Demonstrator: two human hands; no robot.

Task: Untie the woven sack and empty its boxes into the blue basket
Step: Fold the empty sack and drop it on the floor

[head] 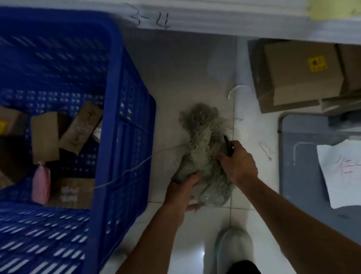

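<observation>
Reading "3-4" scrawled on white shelf edge (149, 19) above; red writing on paper sheet (348, 172) too blurry. Woven sack (204, 155) on tiled floor (180, 68) just right of blue basket (126, 103), frayed fuzzy top, crumpled. Left hand (182, 188) gripping sack's lower part; right hand (237, 162) clamped on sack side plus dark thin tool (228, 145), can't tell what. Cardboard boxes (45, 138) in slotted plastic basket, yellow sticker unreadable.

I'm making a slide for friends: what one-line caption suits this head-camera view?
Both hands grip a woven sack on the tiled floor beside a blue basket holding boxes.
</observation>
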